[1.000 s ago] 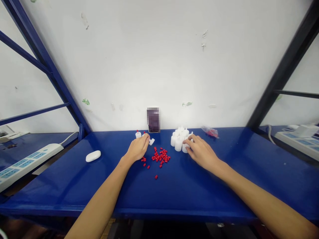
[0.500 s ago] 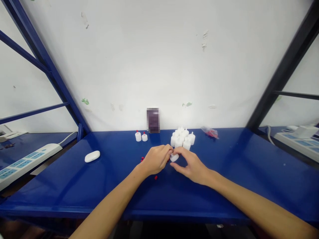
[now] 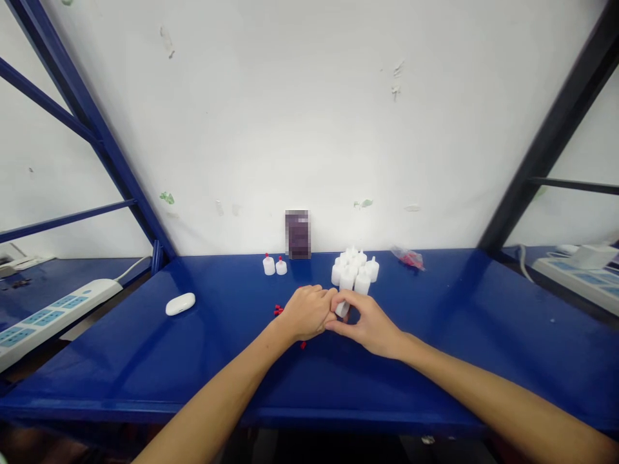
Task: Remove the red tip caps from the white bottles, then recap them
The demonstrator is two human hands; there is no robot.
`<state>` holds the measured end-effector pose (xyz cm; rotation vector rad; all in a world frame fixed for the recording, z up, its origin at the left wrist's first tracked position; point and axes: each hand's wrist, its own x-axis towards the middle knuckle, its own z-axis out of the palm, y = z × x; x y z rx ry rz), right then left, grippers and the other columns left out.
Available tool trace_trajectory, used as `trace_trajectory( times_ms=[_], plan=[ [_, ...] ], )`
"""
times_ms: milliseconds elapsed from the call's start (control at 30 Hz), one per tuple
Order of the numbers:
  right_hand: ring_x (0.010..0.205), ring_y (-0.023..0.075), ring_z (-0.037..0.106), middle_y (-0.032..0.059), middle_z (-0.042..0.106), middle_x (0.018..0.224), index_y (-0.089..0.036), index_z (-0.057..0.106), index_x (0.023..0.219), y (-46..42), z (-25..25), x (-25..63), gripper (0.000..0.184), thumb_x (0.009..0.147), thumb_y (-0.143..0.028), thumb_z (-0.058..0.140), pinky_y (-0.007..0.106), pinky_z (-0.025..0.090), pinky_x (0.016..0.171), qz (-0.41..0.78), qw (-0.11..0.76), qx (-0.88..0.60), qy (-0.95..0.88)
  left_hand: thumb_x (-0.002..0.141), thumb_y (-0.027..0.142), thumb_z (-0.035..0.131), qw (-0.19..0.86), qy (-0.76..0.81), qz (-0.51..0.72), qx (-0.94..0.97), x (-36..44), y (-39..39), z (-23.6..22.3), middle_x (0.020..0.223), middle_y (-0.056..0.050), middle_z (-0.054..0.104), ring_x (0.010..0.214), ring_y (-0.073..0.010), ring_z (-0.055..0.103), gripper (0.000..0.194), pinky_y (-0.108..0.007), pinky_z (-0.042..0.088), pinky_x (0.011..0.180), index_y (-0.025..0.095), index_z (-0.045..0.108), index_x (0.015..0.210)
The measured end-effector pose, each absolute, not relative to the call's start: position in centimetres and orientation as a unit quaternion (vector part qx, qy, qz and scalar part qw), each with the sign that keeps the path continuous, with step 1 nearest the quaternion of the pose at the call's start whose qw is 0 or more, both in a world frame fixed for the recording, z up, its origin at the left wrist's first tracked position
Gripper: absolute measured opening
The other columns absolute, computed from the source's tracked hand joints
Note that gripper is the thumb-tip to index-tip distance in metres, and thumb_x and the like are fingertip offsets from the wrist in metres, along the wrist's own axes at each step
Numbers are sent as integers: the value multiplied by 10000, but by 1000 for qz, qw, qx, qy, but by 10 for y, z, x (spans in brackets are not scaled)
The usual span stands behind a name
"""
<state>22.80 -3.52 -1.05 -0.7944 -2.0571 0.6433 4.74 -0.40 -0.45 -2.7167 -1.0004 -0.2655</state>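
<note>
A white wall (image 3: 309,129) with chipped, peeling patches fills the upper part of the frame, and a glossy blue table (image 3: 449,367) spreads below it, between a blue metal post (image 3: 120,171) at the left and a black metal post (image 3: 536,138) at the right. Just below the centre of the frame, the right hand (image 3: 341,310) grips a small white bottle (image 3: 342,309) between thumb and fingers, the bottle tilted. The left hand (image 3: 312,312) meets it there with its fingers curled in, touching the right; whether it pinches anything is hidden from view. A tight cluster of white nozzle-topped bottles (image 3: 346,278) stands just above the right hand, right of centre. Two white bottles with red tips (image 3: 269,265) stand upright left of centre, near the table's back edge. A few small red caps (image 3: 278,310) lie just left of the left hand, and a single red cap (image 3: 303,345) lies below it. A pixelated dark rectangle (image 3: 298,236) leans at the wall in the middle, a clear bag with red pieces (image 3: 411,260) lies right of the cluster, and a white rounded case (image 3: 180,304) rests at the left. Power strips (image 3: 58,320) show at both side edges.
</note>
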Motion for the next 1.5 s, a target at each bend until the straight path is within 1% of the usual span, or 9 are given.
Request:
trace_trajectory(
  times_ms=[133,333,500,700,933,1067,1267,1400,1500],
  plan=[
    [549,123,482,-14,535,616,-193,512,668,-32,-12,235,298,908,-349,595,252,412,562,79,411,-334,-844,942,269,366,120,-456,-91,-877,32,4,1,806,-61,626,738,-217,593,159,-319,414,659,186,493,897],
    [949,232,628,96,655,1037,-196,635,1118,-26,-4,251,236,968,-274,470,373,512,834,-25,288,-374,-881,986,387,290,42,-513,-102,-851,-20,25,8,674,-22,588,622,-183,563,370,-291,325,576,198,527,774],
    [826,202,648,107,605,1076,-184,650,1110,-24,-12,251,287,975,-182,397,343,542,722,-39,215,-396,-892,919,558,412,-13,-500,-95,-861,-29,31,2,573,-2,531,547,-161,499,484,-279,311,555,195,503,611],
    [728,191,622,102,583,991,-202,666,1020,-24,-10,249,178,928,-198,514,301,467,624,-108,185,-441,-872,929,435,439,35,-556,-234,-796,-29,41,-4,1100,-59,605,798,-190,625,312,-326,475,756,231,594,1108],
    [618,145,572,71,619,928,-187,668,998,-28,0,249,237,960,-247,441,285,410,591,-124,256,-445,-849,936,364,424,52,-593,-208,-776,-32,55,-13,1469,-115,415,1177,-316,570,457,-459,487,938,270,461,1382],
    [665,155,606,58,649,868,-180,677,923,-30,-2,247,233,948,-221,449,278,425,616,-87,293,-413,-858,934,321,428,25,-581,-206,-787,-33,59,-16,1399,-115,513,1239,-295,527,453,-432,455,1000,204,481,1368],
    [665,153,615,43,665,829,-187,636,1048,-34,-2,246,212,929,-188,461,274,461,618,-11,342,-369,-864,947,281,422,33,-548,-283,-787,-27,55,-8,1227,-86,621,1025,-225,620,353,-356,503,879,196,582,1251],
    [715,156,616,73,629,1036,-229,487,1294,-35,-3,245,378,917,-203,493,307,525,675,50,382,-357,-851,957,188,395,33,-443,-401,-802,-10,38,1,1136,-68,656,957,-164,627,318,-301,504,852,202,622,1178],
    [923,195,624,113,530,1258,-258,385,1370,-33,-5,243,513,889,-221,560,356,547,801,85,411,-328,-846,944,155,436,14,-338,-438,-833,13,19,2,1065,-59,676,959,-148,634,284,-282,513,840,207,640,1136]
  ],
)
